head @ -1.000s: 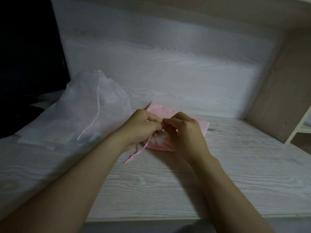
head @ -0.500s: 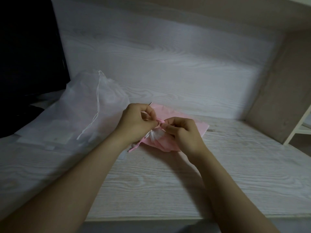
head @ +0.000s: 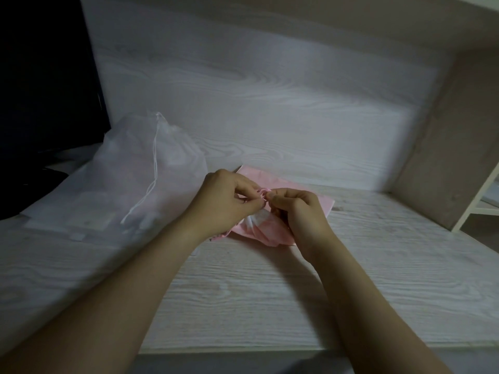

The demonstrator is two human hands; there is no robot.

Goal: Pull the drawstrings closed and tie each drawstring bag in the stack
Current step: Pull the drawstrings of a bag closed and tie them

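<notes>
Pale wood-grain panels form the counter (head: 297, 292) and the wall behind it, under dim light. At the counter's middle lies the pink drawstring bag (head: 260, 232), its mouth gathered into pleats and turned up toward the hands. The flat pink fabric (head: 272, 180) beneath it appears to be the rest of the stack. The pink drawstring (head: 264, 190) rises from the gathered mouth into a small loop between both hands. The left hand (head: 226, 203) pinches the cord from the left between thumb and curled fingers (head: 252, 202). The right hand (head: 299, 211) pinches it from the right, its fingers (head: 278, 197) curled and their tips nearly touching those of the left. Both wrists hover above the counter, with the forearms converging from the near edge. The step in hand is judged to be forming the knot. To do it well, hold tension on both cord ends so the pleats do not reopen and pass one end fully through the loop. Then draw the hands apart evenly until the knot seats against the mouth. Whether the knot is complete cannot be told. A white mesh bag (head: 151, 168) stands to the left, near a dark screen (head: 46, 85).
</notes>
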